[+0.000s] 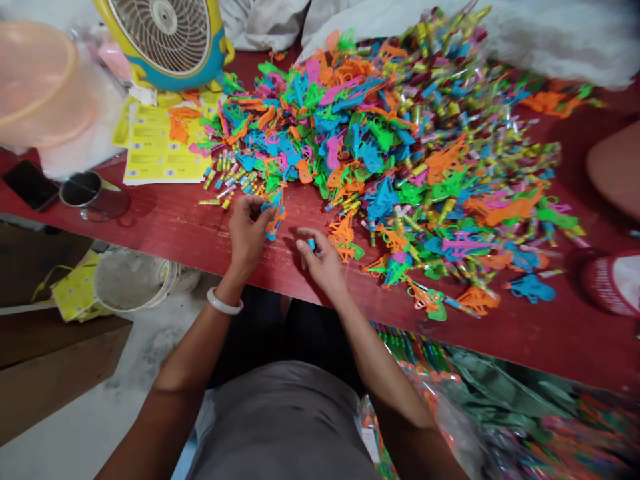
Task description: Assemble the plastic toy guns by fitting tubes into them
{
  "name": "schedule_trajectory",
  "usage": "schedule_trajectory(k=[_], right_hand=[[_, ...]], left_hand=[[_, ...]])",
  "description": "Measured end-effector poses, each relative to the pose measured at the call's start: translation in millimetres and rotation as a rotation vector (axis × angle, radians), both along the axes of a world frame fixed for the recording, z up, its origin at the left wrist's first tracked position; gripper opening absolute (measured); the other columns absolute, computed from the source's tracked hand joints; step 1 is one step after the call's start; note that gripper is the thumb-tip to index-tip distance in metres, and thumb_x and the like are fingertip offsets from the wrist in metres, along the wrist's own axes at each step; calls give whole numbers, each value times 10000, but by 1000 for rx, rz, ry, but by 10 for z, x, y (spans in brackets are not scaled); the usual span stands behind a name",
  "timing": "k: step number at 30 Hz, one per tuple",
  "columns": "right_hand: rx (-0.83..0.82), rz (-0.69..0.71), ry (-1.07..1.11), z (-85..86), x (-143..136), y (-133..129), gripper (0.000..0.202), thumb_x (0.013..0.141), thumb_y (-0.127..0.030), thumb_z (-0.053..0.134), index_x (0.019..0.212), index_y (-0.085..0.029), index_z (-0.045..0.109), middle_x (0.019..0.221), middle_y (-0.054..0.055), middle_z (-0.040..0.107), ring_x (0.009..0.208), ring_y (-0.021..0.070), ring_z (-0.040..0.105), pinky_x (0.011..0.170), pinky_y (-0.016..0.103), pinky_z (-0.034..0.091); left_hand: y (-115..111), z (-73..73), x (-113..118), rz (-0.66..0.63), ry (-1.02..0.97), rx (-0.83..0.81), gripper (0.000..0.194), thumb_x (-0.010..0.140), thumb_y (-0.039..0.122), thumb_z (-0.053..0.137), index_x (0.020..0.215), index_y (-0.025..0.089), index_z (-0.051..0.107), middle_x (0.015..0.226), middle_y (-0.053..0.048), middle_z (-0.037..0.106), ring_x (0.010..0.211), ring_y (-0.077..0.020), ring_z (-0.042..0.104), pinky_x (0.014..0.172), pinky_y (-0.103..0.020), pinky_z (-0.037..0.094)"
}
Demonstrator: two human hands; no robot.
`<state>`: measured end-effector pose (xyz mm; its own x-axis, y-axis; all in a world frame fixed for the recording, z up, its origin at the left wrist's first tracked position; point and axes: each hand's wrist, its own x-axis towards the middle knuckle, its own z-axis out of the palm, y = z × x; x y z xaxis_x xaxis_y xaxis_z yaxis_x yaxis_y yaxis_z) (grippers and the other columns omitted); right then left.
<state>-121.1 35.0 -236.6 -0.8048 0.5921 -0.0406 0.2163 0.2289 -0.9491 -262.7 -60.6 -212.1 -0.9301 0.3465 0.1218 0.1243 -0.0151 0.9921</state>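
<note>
Left fingers [265, 217] pinch blue-orange pieces [273, 225]; right fingers [303, 249], blue bit [312, 244]

Table [173, 223] red. Fan [167, 50] yellow and blue, grille [165, 17] whitish. Right of fan: plastic toys [370, 157] mottled orange, green, blue, pink. Below fan: sheets [150, 150] yellow with white patches; bracelet [225, 305] plain white. Left of fan: basin [37, 87] peach.

Both bare forearms [187, 357] stretch forward. The left hand [249, 232] turns its fingers [254, 201] inward, pinching against the thumb [265, 217]; the right hand [325, 265] angles leftward, half-curled, thumb near its index finger [311, 232].
</note>
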Motion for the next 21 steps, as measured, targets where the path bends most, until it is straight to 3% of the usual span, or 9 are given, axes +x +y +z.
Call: schedule_trajectory(k=[3, 7, 12, 14, 18, 21], right_hand=[[32, 42, 8, 53, -36, -26, 385, 930, -486, 574, 1202, -215, 607, 863, 22, 662, 743, 180, 615, 679, 295, 507], [86, 76, 6, 46, 30, -24, 313, 964, -449, 528, 1124, -209, 651, 897, 33, 690, 824, 196, 646, 765, 319, 515], [136, 180, 70, 22, 209, 55, 380, 964, -460, 566, 1252, -226, 647, 1251, 88, 701, 1145, 254, 642, 991, 396, 484], [119, 190, 64, 23, 258, 72, 391, 983, -462, 534, 1278, -225, 632, 1238, 94, 707, 1101, 242, 663, 971, 394, 494], [49, 177, 43, 10, 280, 57, 400, 997, -508, 499, 1228, -220, 652, 933, 51, 732, 810, 191, 675, 793, 338, 520], [-23, 168, 58, -5, 271, 34, 423, 982, -543, 520, 1200, -210, 663, 819, 19, 691, 683, 152, 618, 696, 297, 497]], left_hand=[[-29, 21, 187, -113, -283, 177, 275, 762, 343, 796, 974, 216, 674, 863, -3, 678, 781, -139, 618, 752, -274, 502], [-92, 13, 396, -283, -434, 127, 294, 670, 393, 858, 824, 189, 712, 774, 11, 682, 737, -129, 593, 746, -261, 483], [-205, -3, 507, -265, -469, 87, 294, 673, 389, 852, 833, 182, 717, 792, 17, 682, 726, -122, 574, 732, -261, 465], [-224, 0, 533, -252, -483, 91, 297, 680, 392, 845, 841, 181, 711, 805, 12, 685, 736, -123, 575, 739, -262, 464], [-221, 17, 580, -245, -506, 101, 302, 671, 387, 847, 823, 174, 697, 804, 5, 684, 737, -123, 570, 748, -264, 465], [-213, 19, 601, -237, -508, 108, 296, 672, 383, 845, 803, 173, 683, 782, 10, 672, 728, -120, 563, 740, -259, 458]])
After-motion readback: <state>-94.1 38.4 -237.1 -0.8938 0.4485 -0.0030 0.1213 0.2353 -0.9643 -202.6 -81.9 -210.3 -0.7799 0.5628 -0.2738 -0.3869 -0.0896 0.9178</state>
